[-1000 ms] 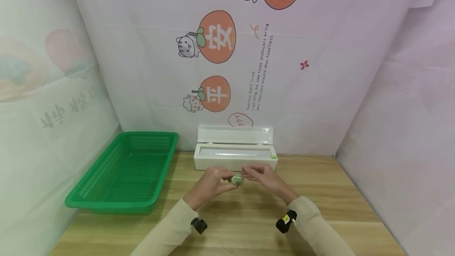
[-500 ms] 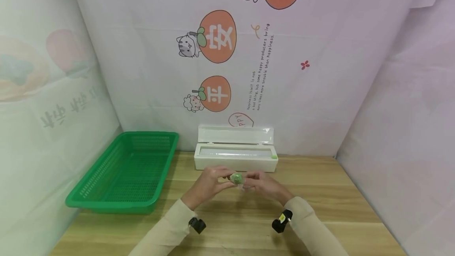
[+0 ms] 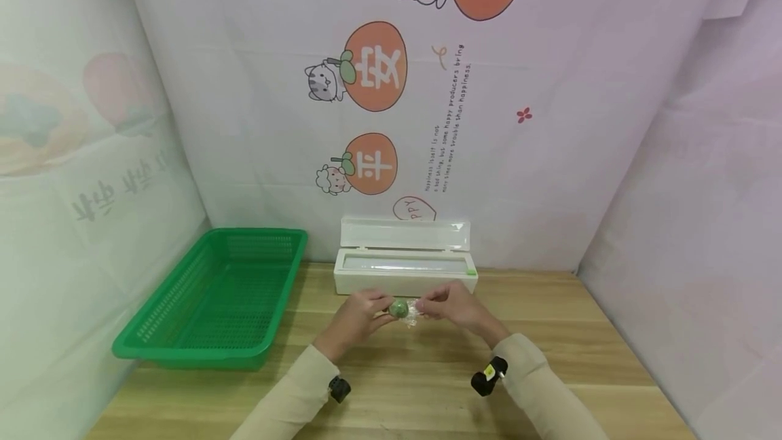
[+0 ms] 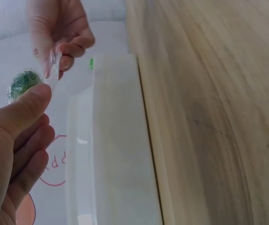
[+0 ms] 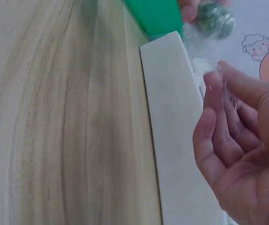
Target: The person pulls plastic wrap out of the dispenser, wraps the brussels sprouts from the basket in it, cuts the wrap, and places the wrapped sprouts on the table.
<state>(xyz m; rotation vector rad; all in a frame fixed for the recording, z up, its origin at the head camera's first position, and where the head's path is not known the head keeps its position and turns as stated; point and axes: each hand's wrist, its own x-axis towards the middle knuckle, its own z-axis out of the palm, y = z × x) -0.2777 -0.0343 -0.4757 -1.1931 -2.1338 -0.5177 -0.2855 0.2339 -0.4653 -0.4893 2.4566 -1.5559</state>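
A small round green item [image 3: 399,308], wrapped in clear film, is held up above the table in front of the white box. My left hand [image 3: 360,314] pinches it between thumb and fingers. From its right side a loose, crumpled end of cling film [image 3: 412,314] sticks out. My right hand [image 3: 455,304] pinches that end between thumb and fingertips, apart from the green item. In the left wrist view the film [image 4: 54,70] stretches between both hands beside the green item [image 4: 23,85]. What lies under the wrap is unclear.
Behind my hands stands a long white cling film dispenser [image 3: 403,284], its clear lid [image 3: 403,233] raised. A green plastic basket [image 3: 189,352] sits on the left of the wooden table [image 3: 550,331]. Printed white cloth [image 3: 256,121] walls the back and sides.
My right hand first closed in on the green item, took hold of the film, then drew slightly right. The green item shifted a little left, and the film end now shows between my hands.
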